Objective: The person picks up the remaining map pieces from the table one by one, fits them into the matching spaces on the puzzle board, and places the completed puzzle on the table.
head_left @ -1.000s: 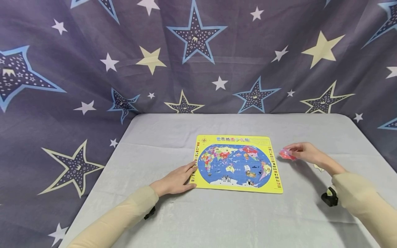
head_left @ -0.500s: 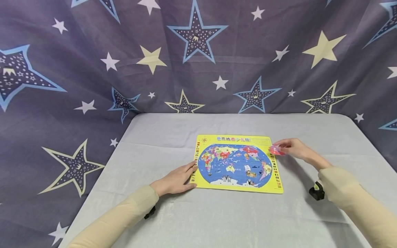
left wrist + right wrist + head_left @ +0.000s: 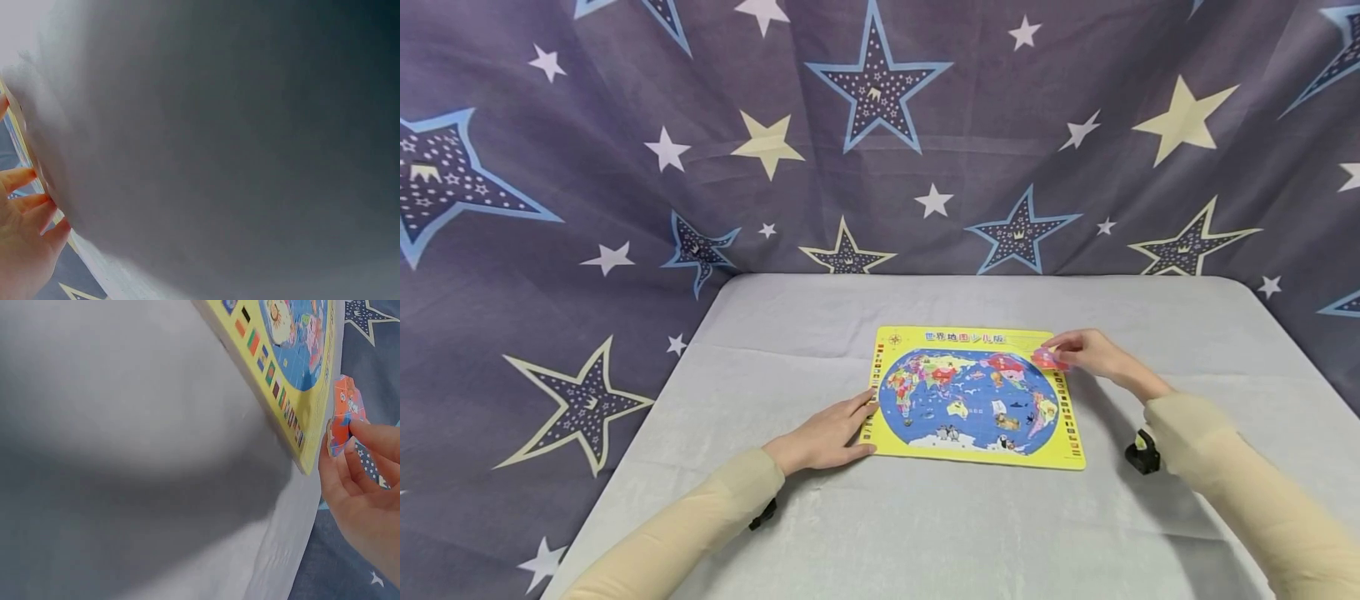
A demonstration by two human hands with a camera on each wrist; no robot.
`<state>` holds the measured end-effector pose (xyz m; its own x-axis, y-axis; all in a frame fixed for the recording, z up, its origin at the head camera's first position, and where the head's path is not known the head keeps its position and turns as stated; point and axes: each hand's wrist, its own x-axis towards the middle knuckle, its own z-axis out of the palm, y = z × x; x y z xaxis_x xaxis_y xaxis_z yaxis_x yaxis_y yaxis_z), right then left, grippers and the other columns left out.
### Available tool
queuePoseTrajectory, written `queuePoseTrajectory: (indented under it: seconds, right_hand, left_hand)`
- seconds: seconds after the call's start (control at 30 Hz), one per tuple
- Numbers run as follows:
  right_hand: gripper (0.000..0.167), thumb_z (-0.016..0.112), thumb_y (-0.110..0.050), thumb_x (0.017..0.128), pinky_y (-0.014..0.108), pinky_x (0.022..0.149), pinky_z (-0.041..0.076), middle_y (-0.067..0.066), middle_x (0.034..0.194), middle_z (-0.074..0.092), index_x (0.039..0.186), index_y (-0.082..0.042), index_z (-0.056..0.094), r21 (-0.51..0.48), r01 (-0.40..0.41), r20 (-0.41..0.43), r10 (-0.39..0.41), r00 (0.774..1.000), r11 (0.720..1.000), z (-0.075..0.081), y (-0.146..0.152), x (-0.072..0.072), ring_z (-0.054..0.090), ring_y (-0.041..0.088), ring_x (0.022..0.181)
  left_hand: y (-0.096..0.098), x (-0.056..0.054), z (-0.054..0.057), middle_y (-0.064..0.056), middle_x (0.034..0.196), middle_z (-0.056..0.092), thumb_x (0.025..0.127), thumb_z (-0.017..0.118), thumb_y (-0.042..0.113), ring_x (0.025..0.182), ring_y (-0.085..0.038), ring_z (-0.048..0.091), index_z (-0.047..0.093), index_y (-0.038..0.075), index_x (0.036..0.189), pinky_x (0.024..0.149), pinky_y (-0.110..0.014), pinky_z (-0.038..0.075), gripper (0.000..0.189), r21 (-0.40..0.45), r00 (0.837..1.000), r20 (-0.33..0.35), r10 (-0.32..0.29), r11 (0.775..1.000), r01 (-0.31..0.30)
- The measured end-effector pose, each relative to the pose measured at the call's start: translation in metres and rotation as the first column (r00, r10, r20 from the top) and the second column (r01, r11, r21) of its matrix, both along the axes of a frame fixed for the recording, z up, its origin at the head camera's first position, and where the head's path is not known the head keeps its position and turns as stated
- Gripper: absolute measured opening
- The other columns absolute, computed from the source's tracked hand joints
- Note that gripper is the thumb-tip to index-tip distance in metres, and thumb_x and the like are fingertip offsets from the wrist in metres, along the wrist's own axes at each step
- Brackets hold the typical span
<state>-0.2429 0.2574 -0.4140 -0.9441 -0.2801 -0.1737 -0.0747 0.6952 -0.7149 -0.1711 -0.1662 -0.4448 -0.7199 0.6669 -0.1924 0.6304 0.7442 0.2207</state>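
Observation:
A yellow-bordered world map puzzle board (image 3: 970, 457) lies flat on the table, its blue oval map filled with coloured land pieces and animal pictures. My left hand (image 3: 826, 433) rests at the board's left edge, fingers stretched out onto the border. In the left wrist view the fingertips (image 3: 57, 234) touch that edge. Between thumb and fingers my right hand (image 3: 1092, 354) pinches a red and pink puzzle piece (image 3: 1047, 359). The piece overlaps the board's upper right corner in the head view. In the right wrist view the same puzzle piece (image 3: 344, 415) is held up, tilted, beside the flag-lined border.
A pale grey cloth covers the table (image 3: 970, 542). Behind and to the left hangs a dark curtain (image 3: 880, 208) with star prints. Black camera mounts sit under both wrists, the right mount (image 3: 1142, 454) close over the cloth.
My right hand has moved left with the puzzle piece, from beside the board to its upper right corner. The left hand and the board stay in place.

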Motion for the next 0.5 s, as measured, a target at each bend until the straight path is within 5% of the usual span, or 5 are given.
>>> queuePoseTrajectory:
  seconds: [0.5]
  right_hand:
    - [0.029,0.051,-0.005,0.086,0.029,0.067,0.047,0.016,0.092,0.062,0.112,0.005,0.058,-0.025,-0.017,0.005,0.017,1.0,1.0,-0.008,-0.027,-0.016,0.055,0.019,0.075]
  left_hand:
    - [0.001,0.001,0.001,-0.011,0.147,0.013,0.089,0.042,0.047,0.131,-0.025,0.022,0.026,0.005,0.139,0.105,-0.036,0.025,0.068,0.002,1.0,0.002,0.006,1.0,-0.006]
